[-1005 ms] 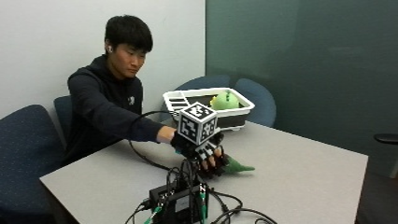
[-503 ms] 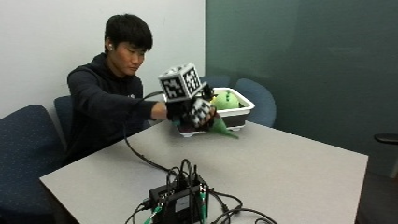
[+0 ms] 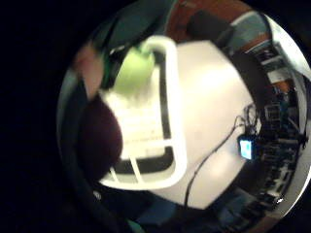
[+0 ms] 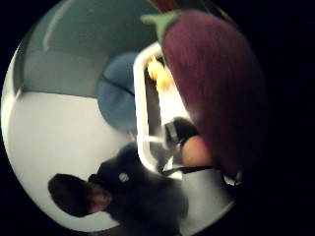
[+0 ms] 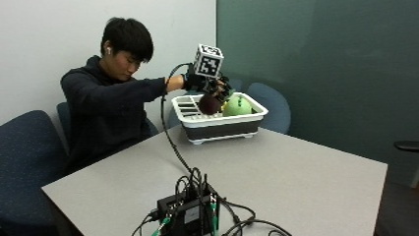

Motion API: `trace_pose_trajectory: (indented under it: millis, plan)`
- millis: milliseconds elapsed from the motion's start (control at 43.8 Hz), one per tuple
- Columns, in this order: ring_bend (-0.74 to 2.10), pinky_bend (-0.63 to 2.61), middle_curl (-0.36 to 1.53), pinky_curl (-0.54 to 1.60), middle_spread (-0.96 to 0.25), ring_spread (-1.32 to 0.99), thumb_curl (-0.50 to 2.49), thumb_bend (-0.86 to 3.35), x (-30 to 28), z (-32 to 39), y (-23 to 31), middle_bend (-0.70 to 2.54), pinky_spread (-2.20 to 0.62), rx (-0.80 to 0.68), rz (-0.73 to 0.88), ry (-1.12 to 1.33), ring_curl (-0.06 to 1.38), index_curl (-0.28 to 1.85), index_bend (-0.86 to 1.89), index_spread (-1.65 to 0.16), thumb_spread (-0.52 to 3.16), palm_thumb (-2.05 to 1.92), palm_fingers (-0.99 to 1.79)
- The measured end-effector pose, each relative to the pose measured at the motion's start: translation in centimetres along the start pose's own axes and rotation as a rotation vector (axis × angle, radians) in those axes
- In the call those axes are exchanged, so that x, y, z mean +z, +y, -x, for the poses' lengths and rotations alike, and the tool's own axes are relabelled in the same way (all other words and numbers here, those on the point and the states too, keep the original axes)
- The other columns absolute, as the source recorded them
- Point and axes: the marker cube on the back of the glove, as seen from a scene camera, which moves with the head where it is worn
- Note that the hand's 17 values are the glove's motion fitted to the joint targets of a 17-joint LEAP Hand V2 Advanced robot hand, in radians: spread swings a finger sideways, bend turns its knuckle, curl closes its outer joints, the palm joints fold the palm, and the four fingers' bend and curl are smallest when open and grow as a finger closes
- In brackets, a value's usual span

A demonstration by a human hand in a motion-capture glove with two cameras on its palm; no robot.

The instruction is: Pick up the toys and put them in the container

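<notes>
Dark purple, the eggplant toy (image 5: 210,103) hangs over the white basket (image 5: 219,121) on the counter (image 5: 282,172), gripped in the curled fingers of the gloved right hand (image 5: 206,84). A green plush toy (image 5: 237,106) lies inside the basket, beside the eggplant.

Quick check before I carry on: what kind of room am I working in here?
Probably an office meeting room: a plain grey table, blue upholstered chairs around it, and bare white and dark green walls. The right hand holds a purple eggplant toy over the white basket.
</notes>
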Motion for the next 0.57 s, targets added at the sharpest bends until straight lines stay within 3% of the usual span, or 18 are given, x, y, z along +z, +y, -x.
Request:
trace_pose_trajectory:
  millis: [69, 251, 434, 571]
  plan:
    - [0.80, 1.00, 0.55, 0.53, -0.14, -0.21, 0.56, -0.13, 0.4, -0.9, 0.6, 0.44, -0.20, -0.027, 0.043, -0.114, 0.48, 0.23, 0.20, -0.23, 0.97, 0.18, -0.37]
    - [0.45, 0.84, 0.45, 0.39, -0.06, -0.11, 0.47, -0.04, -2.2, -6.3, 4.3, 0.26, -0.06, 0.040, -0.229, -0.178, 0.28, 0.24, 0.19, -0.26, 1.08, 0.05, -0.20]
    - [0.39, 0.69, 0.45, 0.34, -0.03, -0.08, 0.42, -0.01, -5.1, -14.5, 10.6, 0.28, -0.01, 0.143, -0.488, -0.202, 0.25, 0.28, 0.21, -0.26, 1.19, 0.04, -0.02]
    - [0.41, 0.58, 0.47, 0.30, -0.04, -0.09, 0.40, -0.01, -3.5, -13.6, 16.0, 0.37, 0.01, 0.201, -0.647, -0.242, 0.24, 0.31, 0.27, -0.26, 1.25, 0.05, 0.16]
